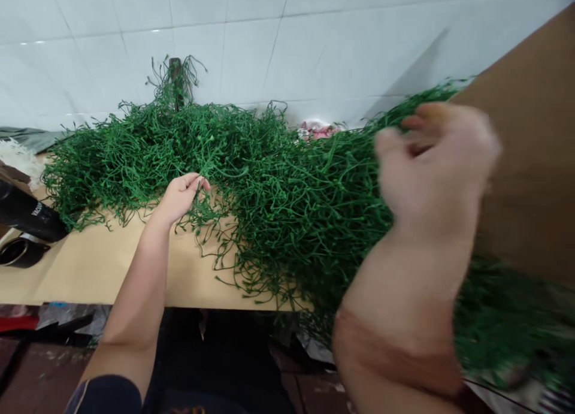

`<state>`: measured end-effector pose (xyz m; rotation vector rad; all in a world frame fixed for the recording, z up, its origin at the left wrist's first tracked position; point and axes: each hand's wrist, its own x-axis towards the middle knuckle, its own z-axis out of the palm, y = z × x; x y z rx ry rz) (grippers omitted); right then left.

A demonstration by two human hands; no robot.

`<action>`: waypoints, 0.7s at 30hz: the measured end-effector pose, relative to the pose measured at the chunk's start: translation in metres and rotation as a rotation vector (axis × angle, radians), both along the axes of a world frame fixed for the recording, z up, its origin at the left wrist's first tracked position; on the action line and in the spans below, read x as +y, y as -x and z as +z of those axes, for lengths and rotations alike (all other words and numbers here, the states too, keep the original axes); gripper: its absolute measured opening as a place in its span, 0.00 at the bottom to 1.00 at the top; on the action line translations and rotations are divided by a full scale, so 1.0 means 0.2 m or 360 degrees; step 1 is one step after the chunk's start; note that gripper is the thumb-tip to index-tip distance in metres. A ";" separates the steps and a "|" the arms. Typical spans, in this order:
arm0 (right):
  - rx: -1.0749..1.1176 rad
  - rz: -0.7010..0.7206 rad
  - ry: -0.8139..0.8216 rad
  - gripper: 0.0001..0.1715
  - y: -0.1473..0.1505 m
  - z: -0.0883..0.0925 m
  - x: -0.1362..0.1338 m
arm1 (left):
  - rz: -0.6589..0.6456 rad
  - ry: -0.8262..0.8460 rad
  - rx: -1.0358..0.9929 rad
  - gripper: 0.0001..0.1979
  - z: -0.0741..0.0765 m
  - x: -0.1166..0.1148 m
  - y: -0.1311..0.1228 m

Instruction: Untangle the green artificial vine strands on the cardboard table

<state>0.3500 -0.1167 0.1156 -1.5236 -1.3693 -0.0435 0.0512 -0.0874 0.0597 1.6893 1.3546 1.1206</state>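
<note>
A big heap of thin green plastic stems (pixel 278 186) covers a tan tabletop (pixel 99 264) against a white tiled wall. My left hand (pixel 182 193) reaches into the heap's near edge, fingers pinched on a few green stems. My right hand (pixel 433 162) is raised close to the camera and smeared by motion. Its fingers curl at the top of the heap on the right, over a bunch of stems, beside a brown cardboard sheet (pixel 530 150).
A black tool (pixel 27 216) lies at the table's left edge with a dark round object (pixel 18 252) below it. Something pink and white (pixel 317 129) peeks out behind the heap by the wall. An upright green-wrapped stem (pixel 176 81) stands at the back.
</note>
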 end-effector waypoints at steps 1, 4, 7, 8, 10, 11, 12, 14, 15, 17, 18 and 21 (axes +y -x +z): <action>-0.0046 -0.0153 0.0103 0.44 0.02 0.00 0.01 | -0.0098 0.0015 -0.0091 0.13 0.02 -0.01 -0.03; -0.0176 -0.0074 0.0013 0.45 0.16 -0.08 0.02 | -0.0289 0.0064 -0.0238 0.15 0.05 -0.03 -0.07; -0.0132 0.0636 -0.0145 0.32 0.36 -0.19 0.03 | -0.0413 0.0092 -0.0140 0.16 0.04 -0.05 -0.07; -0.0101 0.0863 -0.0099 0.27 0.42 -0.23 0.04 | -0.0436 0.0090 -0.0090 0.17 0.03 -0.05 -0.07; -0.0073 0.1141 0.0008 0.14 0.52 -0.27 0.06 | -0.0423 0.0073 -0.0007 0.17 0.02 -0.05 -0.06; -0.0086 0.1183 0.0021 0.12 0.56 -0.27 0.06 | -0.0382 0.0056 0.0034 0.17 0.01 -0.04 -0.06; -0.0117 0.1184 0.0000 0.14 0.58 -0.28 0.06 | -0.0327 0.0030 0.0091 0.17 0.00 -0.03 -0.05; -0.0201 0.1136 -0.0112 0.19 0.61 -0.28 0.04 | -0.0164 -0.0086 0.0271 0.16 -0.02 -0.01 -0.04; -0.0237 0.1113 -0.0164 0.19 0.61 -0.28 0.02 | -0.0075 -0.0173 0.0388 0.16 -0.02 0.01 -0.03; -0.0265 0.1078 -0.0200 0.19 0.62 -0.28 -0.03 | 0.0074 -0.0358 0.0626 0.15 -0.03 0.02 -0.03; -0.0259 0.1056 -0.0201 0.20 0.61 -0.28 -0.05 | 0.0120 -0.0435 0.0731 0.16 -0.03 0.03 -0.04; -0.0239 0.0981 -0.0215 0.20 0.59 -0.29 -0.10 | 0.0138 -0.0552 0.0957 0.18 -0.01 0.03 -0.07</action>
